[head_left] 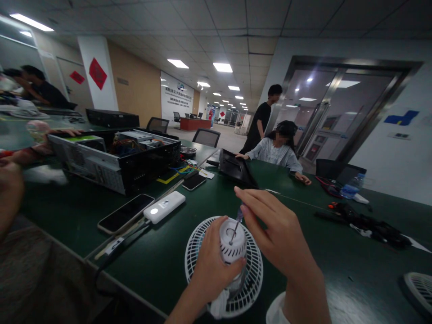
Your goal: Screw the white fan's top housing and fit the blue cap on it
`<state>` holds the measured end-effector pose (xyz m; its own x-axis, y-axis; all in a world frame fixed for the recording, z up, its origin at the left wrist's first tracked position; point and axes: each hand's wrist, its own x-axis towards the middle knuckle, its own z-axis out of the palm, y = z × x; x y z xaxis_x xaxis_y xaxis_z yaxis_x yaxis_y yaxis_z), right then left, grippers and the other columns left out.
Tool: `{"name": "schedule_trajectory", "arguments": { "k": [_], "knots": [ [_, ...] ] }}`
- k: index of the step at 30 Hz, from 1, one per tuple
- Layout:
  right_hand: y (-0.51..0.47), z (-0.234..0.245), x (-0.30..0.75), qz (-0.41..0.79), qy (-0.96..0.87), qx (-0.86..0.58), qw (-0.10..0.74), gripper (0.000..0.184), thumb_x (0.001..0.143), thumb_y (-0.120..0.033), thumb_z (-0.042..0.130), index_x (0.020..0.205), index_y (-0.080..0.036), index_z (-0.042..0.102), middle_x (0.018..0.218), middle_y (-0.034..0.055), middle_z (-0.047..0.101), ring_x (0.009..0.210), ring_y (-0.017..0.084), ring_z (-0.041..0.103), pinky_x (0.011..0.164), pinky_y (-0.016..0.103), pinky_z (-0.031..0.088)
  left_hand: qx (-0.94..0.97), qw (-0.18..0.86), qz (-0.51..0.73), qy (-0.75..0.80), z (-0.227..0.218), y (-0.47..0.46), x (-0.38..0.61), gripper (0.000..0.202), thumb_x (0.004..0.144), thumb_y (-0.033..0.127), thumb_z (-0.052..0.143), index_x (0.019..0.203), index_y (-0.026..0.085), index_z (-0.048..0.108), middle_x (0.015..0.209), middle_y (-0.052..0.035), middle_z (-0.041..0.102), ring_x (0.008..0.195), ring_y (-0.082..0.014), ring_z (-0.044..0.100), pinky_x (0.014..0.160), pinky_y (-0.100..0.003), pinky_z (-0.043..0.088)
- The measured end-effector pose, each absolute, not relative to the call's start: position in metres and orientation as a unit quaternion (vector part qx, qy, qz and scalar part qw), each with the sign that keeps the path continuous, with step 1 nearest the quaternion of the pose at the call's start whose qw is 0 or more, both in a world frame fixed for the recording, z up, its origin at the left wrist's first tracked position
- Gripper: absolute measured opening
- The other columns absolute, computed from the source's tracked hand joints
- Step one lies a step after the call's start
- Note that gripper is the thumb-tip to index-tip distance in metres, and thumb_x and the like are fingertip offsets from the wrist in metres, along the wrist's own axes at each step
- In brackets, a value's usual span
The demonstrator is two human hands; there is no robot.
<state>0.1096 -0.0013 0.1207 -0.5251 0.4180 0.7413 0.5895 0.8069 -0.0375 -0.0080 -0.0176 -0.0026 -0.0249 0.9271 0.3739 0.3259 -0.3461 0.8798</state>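
A small white fan lies on the dark green table with its round grille (195, 245) facing down and its white motor housing (232, 240) on top. My left hand (212, 270) is wrapped round that housing. My right hand (276, 234) pinches a thin screwdriver (236, 225) whose tip stands in the top of the housing.
A white power bank (164, 207) and two dark phones (125, 212) (193, 182) lie to the left. Behind them sits an open computer case (114, 159). A seated person (280, 148) works across the table, another stands behind. Black cables (367, 222), a water bottle (351, 186) and another fan grille (420, 285) lie right.
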Motion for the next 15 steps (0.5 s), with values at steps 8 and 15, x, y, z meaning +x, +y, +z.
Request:
{"name": "schedule_trajectory", "arguments": {
  "k": [8,15],
  "knots": [
    [-0.0022,0.1209,0.1055,-0.140,-0.848,-0.334,0.388,0.022,0.087,-0.027,0.047,0.090,-0.014,0.065,0.071,0.0055,0.062,0.067,0.017,0.057,0.061,0.030,0.045,0.637,0.285,0.519,0.494,-0.0027,-0.0178,-0.0081,0.073,0.062,0.015,0.064,0.126,0.022,0.030,0.132,-0.0096,0.038,0.124,-0.0275,0.035,0.105,-0.048,0.025],
    [-0.0059,0.1221,0.1073,-0.101,-0.859,-0.295,0.407,0.021,0.085,-0.016,0.047,0.101,-0.013,0.060,0.085,0.0063,0.066,0.076,0.015,0.059,0.068,0.027,0.047,0.636,0.282,0.531,0.483,-0.0054,-0.0158,-0.0082,0.072,0.062,0.016,0.064,0.126,0.021,0.031,0.131,-0.0103,0.040,0.123,-0.0281,0.037,0.105,-0.048,0.025]
  ]
}}
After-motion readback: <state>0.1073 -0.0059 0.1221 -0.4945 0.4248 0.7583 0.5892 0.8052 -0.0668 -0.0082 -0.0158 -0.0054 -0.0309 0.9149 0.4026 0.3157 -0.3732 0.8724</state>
